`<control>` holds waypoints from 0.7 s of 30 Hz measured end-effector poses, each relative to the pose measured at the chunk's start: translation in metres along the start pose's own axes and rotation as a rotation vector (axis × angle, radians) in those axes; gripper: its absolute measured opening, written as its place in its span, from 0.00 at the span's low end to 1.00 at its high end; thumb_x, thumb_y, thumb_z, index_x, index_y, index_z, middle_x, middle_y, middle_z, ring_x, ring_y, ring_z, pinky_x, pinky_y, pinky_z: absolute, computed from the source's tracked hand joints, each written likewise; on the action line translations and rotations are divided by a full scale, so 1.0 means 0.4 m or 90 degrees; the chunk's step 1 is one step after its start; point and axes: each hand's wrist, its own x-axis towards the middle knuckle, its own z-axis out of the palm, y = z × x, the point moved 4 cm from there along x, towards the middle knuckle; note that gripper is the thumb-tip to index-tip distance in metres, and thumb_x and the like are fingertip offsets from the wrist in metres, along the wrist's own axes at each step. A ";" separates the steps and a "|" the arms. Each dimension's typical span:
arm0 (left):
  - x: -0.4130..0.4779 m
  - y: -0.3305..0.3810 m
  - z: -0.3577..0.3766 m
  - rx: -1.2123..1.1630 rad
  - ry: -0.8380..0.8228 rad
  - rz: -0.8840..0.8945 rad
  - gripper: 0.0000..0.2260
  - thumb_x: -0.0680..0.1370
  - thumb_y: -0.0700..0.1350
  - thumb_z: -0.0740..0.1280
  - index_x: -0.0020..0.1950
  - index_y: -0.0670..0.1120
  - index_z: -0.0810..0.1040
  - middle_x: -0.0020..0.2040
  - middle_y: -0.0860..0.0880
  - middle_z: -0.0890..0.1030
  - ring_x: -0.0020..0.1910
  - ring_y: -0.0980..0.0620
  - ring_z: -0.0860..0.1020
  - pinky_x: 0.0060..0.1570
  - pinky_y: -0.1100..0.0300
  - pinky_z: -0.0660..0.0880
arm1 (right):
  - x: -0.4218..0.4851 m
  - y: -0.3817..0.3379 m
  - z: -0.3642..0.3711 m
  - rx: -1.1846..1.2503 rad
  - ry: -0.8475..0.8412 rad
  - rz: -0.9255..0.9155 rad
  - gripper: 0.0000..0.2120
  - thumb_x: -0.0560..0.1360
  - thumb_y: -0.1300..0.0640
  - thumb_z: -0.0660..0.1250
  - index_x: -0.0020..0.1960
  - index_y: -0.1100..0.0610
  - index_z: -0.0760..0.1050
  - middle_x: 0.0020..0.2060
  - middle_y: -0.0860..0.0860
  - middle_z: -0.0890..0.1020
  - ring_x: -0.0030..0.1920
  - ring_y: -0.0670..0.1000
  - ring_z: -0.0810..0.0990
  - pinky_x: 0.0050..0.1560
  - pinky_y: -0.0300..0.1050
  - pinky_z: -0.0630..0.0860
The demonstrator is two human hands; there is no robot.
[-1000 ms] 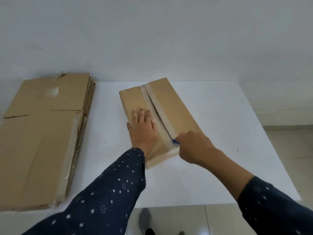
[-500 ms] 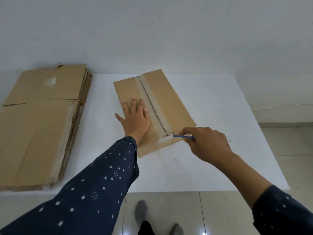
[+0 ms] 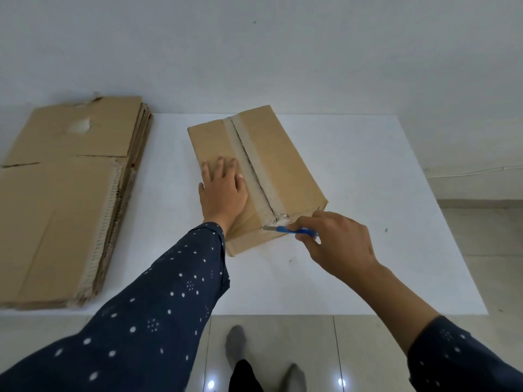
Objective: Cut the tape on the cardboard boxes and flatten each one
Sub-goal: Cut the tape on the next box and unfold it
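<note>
Slicing at the near end of the pale tape strip [image 3: 252, 172] on the brown rectangular cardboard box [image 3: 285, 165], which lies skewed near the middle of the white table top [image 3: 382, 222].

Pressing down on the box's left flap with the left hand [image 3: 223, 190], fingers straight and slightly spread. Pinching a slim blue-handled utility knife [image 3: 294, 231] in the curled fingers of the right hand [image 3: 336, 244], blade tip just touching the box's near face below the crumpled tape end.

Judging from the dark slit along the top seam, far end to near end: top tape cut, or nearly so. Left to do on this box, most likely: freeing the tape that wraps over the near edge, dealing with any tape underneath (hidden from view), then collapsing it flat.

Counting 1 stack of flattened brown cardboard sheets [image 3: 70, 193] at the left, well apart from the box; cannot tell how many sheets. Seeing no other unopened box.

Noting bare table to the right of the box and in front of it, enough for opening flaps. Keeping in mind the wall close behind the far edge, the stack on the left, and the blade pointing toward the left wrist.
</note>
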 end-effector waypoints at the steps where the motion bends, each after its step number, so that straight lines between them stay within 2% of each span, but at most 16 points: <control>1: 0.002 -0.001 0.003 0.003 0.002 0.004 0.22 0.85 0.52 0.52 0.80 0.53 0.61 0.82 0.49 0.56 0.81 0.40 0.46 0.76 0.41 0.57 | 0.002 0.001 0.000 -0.004 0.000 -0.005 0.07 0.77 0.48 0.69 0.54 0.39 0.81 0.41 0.41 0.80 0.42 0.47 0.79 0.33 0.39 0.70; 4: 0.005 -0.004 0.008 0.018 0.007 0.010 0.23 0.85 0.52 0.52 0.80 0.52 0.62 0.81 0.48 0.57 0.80 0.40 0.46 0.76 0.44 0.53 | 0.007 -0.002 0.003 -0.007 -0.009 -0.007 0.08 0.78 0.48 0.67 0.56 0.39 0.81 0.43 0.41 0.80 0.43 0.47 0.79 0.33 0.39 0.67; 7: 0.003 -0.002 0.010 0.035 0.006 0.012 0.23 0.84 0.52 0.52 0.80 0.52 0.61 0.81 0.48 0.57 0.80 0.39 0.47 0.76 0.44 0.55 | 0.006 -0.002 0.007 -0.004 -0.018 0.028 0.08 0.80 0.48 0.65 0.57 0.40 0.80 0.45 0.41 0.80 0.42 0.48 0.79 0.32 0.39 0.66; 10: -0.003 0.001 0.008 0.051 0.000 0.013 0.23 0.84 0.52 0.51 0.80 0.52 0.61 0.81 0.48 0.57 0.80 0.39 0.47 0.75 0.42 0.58 | -0.004 0.029 0.004 -0.015 -0.022 0.088 0.09 0.80 0.48 0.63 0.57 0.39 0.78 0.45 0.42 0.79 0.41 0.49 0.78 0.34 0.40 0.70; 14: -0.007 -0.005 0.005 0.049 0.000 0.011 0.23 0.84 0.53 0.51 0.80 0.53 0.60 0.82 0.50 0.57 0.80 0.40 0.47 0.74 0.41 0.62 | -0.017 0.109 -0.019 -0.050 -0.017 0.187 0.09 0.81 0.48 0.63 0.57 0.40 0.78 0.44 0.43 0.79 0.40 0.50 0.78 0.35 0.41 0.70; 16: -0.008 -0.008 0.003 0.051 0.000 0.012 0.23 0.84 0.53 0.51 0.80 0.53 0.60 0.81 0.50 0.57 0.80 0.40 0.47 0.74 0.41 0.62 | -0.018 0.134 -0.035 -0.042 -0.035 0.185 0.08 0.80 0.47 0.64 0.57 0.39 0.79 0.44 0.41 0.80 0.42 0.49 0.79 0.38 0.42 0.74; 19: -0.008 -0.006 0.001 0.052 0.002 0.016 0.23 0.84 0.53 0.51 0.80 0.53 0.60 0.81 0.49 0.57 0.80 0.40 0.47 0.74 0.40 0.61 | -0.004 0.136 -0.071 0.077 -0.121 0.120 0.04 0.77 0.45 0.67 0.51 0.35 0.78 0.41 0.38 0.79 0.40 0.44 0.77 0.37 0.39 0.72; 21: -0.009 0.001 -0.001 0.035 0.012 0.012 0.23 0.84 0.52 0.53 0.80 0.52 0.61 0.82 0.46 0.54 0.80 0.39 0.48 0.74 0.40 0.60 | 0.032 0.131 -0.093 0.212 -0.104 0.106 0.05 0.76 0.48 0.70 0.49 0.36 0.78 0.37 0.39 0.79 0.37 0.44 0.76 0.36 0.39 0.71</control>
